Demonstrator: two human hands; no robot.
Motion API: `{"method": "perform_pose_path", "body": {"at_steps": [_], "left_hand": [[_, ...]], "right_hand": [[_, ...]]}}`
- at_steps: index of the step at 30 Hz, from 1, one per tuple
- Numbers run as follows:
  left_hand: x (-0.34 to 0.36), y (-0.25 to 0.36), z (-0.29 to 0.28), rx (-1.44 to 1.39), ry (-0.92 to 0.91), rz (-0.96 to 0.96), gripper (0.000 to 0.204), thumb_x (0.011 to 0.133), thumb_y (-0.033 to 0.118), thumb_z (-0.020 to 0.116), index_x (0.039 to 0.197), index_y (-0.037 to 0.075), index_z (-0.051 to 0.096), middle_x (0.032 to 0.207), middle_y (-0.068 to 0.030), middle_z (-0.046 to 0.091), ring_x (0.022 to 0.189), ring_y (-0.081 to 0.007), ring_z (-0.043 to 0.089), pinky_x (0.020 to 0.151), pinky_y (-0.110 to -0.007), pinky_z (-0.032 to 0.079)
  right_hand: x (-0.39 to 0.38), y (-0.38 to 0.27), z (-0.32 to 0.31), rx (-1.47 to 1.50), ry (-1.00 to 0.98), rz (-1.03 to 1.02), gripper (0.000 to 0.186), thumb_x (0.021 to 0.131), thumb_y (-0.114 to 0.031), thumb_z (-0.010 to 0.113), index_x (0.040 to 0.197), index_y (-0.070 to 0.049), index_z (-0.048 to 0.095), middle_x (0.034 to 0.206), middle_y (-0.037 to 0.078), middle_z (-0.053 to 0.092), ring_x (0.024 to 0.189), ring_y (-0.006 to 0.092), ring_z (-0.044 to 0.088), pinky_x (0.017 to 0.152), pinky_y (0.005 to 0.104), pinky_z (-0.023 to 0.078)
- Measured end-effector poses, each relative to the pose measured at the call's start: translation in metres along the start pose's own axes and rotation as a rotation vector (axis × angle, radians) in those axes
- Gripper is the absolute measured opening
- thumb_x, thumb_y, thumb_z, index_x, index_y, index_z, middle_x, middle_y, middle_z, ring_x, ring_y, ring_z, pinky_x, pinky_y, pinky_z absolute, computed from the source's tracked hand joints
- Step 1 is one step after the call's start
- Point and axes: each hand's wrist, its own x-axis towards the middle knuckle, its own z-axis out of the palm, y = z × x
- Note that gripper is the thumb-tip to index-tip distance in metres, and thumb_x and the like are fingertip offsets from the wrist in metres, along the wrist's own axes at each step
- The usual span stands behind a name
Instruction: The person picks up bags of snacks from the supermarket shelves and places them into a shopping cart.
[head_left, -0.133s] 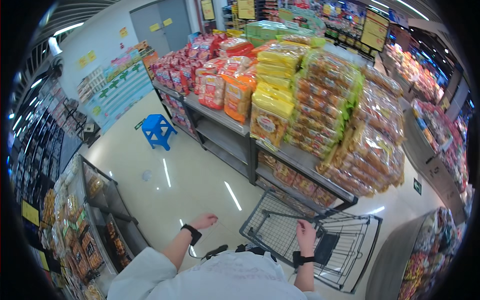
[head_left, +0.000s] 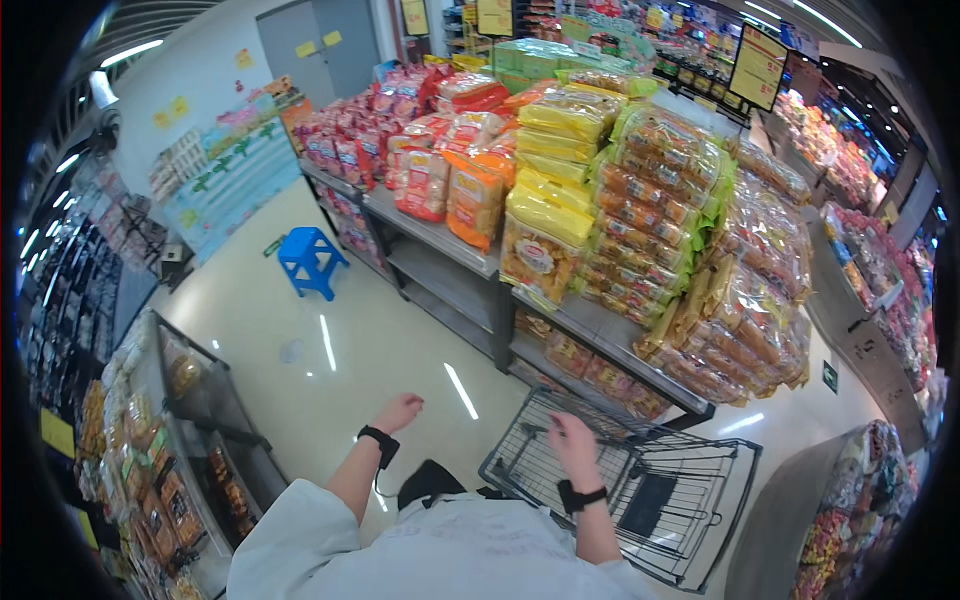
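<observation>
My left hand (head_left: pixel 397 412) is held out over the pale floor, its fingers loosely apart and holding nothing. A black band circles that wrist. Above the shopping cart (head_left: pixel 652 502) hangs my right hand (head_left: pixel 573 443), also banded at the wrist. Its fingers are slightly bent and nothing shows in them. The cart is a dark wire one whose basket looks bare. In front of me, the shelf unit (head_left: pixel 445 238) carries yellow bread packs (head_left: pixel 545 228), orange packs (head_left: pixel 474 197) and stacked clear packs of rolls (head_left: pixel 745 300). Neither hand touches these goods.
A blue plastic stool (head_left: pixel 311 262) stands on the floor ahead to the left. Another rack (head_left: pixel 205 400) of packaged food borders my left side. At the lower right is a round-sided display bin (head_left: pixel 775 510) with wrapped goods. Price signs (head_left: pixel 758 68) rise behind the shelf.
Both hands have moved up a little, the left slightly leftward and the right also leftward over the cart. A dark shoe or trouser leg now shows more below my left hand.
</observation>
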Motion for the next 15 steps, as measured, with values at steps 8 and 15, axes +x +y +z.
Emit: {"method": "perform_pose_path", "body": {"at_steps": [8, 15], "left_hand": [[0.075, 0.071, -0.009, -0.237, -0.103, 0.211, 0.035, 0.087, 0.022, 0.059, 0.117, 0.004, 0.057, 0.106, -0.0110, 0.064, 0.098, -0.0183, 0.060, 0.087, -0.030, 0.046], [0.233, 0.190, -0.053, -0.398, 0.027, 0.550, 0.060, 0.088, 0.028, 0.061, 0.135, 0.001, 0.036, 0.136, -0.0188, 0.041, 0.127, -0.0276, 0.039, 0.102, -0.035, 0.034]], "right_hand": [[0.101, -0.059, -0.009, 0.148, -0.019, 0.047, 0.050, 0.081, -0.018, 0.065, 0.126, -0.005, 0.048, 0.117, 0.015, 0.058, 0.108, 0.0271, 0.056, 0.089, 0.0358, 0.045], [0.195, -0.028, -0.025, 0.442, 0.128, 0.338, 0.077, 0.082, -0.015, 0.066, 0.144, -0.011, 0.020, 0.137, 0.019, 0.038, 0.125, 0.0271, 0.041, 0.097, 0.0381, 0.041]]}}
